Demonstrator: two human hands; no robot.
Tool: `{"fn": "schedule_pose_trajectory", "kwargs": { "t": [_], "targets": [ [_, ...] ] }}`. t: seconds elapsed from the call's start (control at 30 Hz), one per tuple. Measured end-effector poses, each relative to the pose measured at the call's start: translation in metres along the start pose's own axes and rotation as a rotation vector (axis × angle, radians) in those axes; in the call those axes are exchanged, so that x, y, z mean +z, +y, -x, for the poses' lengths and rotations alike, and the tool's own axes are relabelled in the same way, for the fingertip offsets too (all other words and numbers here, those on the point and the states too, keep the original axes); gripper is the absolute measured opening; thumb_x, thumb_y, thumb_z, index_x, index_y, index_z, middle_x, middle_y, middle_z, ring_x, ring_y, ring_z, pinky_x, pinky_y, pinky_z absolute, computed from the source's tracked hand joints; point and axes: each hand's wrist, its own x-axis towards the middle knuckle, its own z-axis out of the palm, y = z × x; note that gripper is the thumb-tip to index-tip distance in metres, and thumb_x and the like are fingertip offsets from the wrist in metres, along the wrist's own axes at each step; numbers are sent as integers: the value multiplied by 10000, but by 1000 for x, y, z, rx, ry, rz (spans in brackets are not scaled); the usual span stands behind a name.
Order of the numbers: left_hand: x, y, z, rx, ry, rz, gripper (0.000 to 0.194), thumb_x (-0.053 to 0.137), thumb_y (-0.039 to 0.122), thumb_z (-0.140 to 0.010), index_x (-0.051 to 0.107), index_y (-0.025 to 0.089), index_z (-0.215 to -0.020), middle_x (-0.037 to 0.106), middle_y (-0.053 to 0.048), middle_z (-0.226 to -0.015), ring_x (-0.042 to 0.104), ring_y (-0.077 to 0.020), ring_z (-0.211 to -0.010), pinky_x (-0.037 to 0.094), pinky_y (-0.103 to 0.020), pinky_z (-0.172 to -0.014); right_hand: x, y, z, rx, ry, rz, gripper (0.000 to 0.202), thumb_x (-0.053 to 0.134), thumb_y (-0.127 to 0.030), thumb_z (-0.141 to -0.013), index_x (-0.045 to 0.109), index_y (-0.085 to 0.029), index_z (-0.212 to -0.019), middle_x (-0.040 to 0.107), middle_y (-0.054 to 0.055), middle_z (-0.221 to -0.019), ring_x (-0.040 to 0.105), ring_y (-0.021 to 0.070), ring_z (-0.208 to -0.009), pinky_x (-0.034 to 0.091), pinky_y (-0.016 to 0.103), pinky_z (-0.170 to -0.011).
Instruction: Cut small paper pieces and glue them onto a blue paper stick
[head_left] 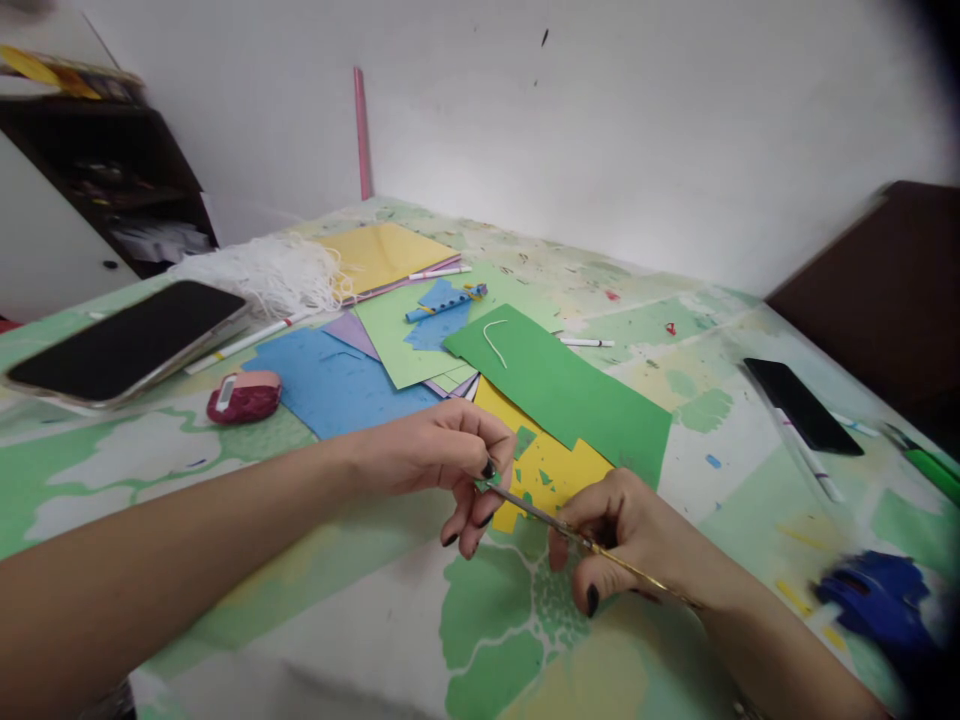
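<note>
Pinched between the thumb and fingers of my left hand [469, 462] is a small piece of green paper [487, 482]. My right hand [626, 535] grips a pair of thin scissors [536, 512] with golden handles. The blade tips reach the green piece at my left fingertips. Just beyond my hands lies a yellow sheet [559, 472] scattered with little green scraps. Partly over it rests a larger green sheet [577, 375] with a short white string [495, 343] on top.
Blue paper [337, 380], a light green sheet [397, 345] and a rolled blue paper piece [442, 303] lie farther back. White string [262, 275] is heaped behind a phone [127, 340] and a dark red case [244, 396]. At right are a black phone [802, 405] and a blue object [874, 595].
</note>
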Motion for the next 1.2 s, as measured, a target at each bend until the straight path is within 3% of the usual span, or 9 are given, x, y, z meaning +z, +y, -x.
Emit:
{"fn": "schedule_pose_trajectory", "kwargs": {
  "t": [0.43, 0.53, 0.7, 0.83, 1.03, 1.2],
  "targets": [
    [-3, -1, 0, 30, 8, -14, 98, 450, 91, -711, 515, 123, -645, 584, -38, -560, 622, -163, -477, 464, -208, -381, -3, 5, -2, -39, 28, 41, 325, 751, -405, -628, 647, -99, -657, 448, -44, -486, 295, 36, -439, 191, 186, -383],
    [-4, -2, -1, 76, 64, -44, 90, 455, 105, -735, 500, 133, -661, 606, -41, -571, 623, -160, -478, 457, -206, -387, -6, 4, -1, -51, 61, 103, 364, 752, -448, -608, 646, -102, -650, 386, -58, -461, 252, 37, -436, 162, 198, -388],
    [-2, -1, -3, 181, 255, -101, 79, 474, 123, -776, 496, 137, -701, 606, -11, -570, 600, -123, -447, 441, -187, -403, -9, 2, 3, -135, 216, 105, 442, 705, -550, -615, 606, -119, -636, 375, -47, -489, 282, 56, -470, 187, 205, -413],
    [3, 1, -4, 242, 347, -129, 87, 511, 143, -783, 486, 136, -701, 619, -11, -605, 606, -116, -458, 432, -175, -395, -5, 0, 3, -120, 265, 83, 426, 725, -516, -611, 556, -126, -594, 375, -46, -500, 297, 57, -478, 199, 207, -424],
    [7, 3, -5, 264, 406, -186, 102, 538, 163, -784, 499, 126, -698, 631, -18, -610, 614, -112, -470, 445, -167, -410, -2, 1, 0, -68, 284, 168, 426, 751, -513, -574, 579, -124, -577, 323, -67, -455, 239, 45, -445, 134, 218, -409],
    [5, 2, -4, 258, 376, -190, 82, 525, 139, -764, 507, 127, -685, 629, -17, -622, 617, -114, -477, 453, -174, -415, -3, 1, 0, -66, 283, 174, 430, 750, -517, -573, 586, -119, -588, 307, -70, -457, 227, 43, -445, 127, 219, -400]
  ]
}}
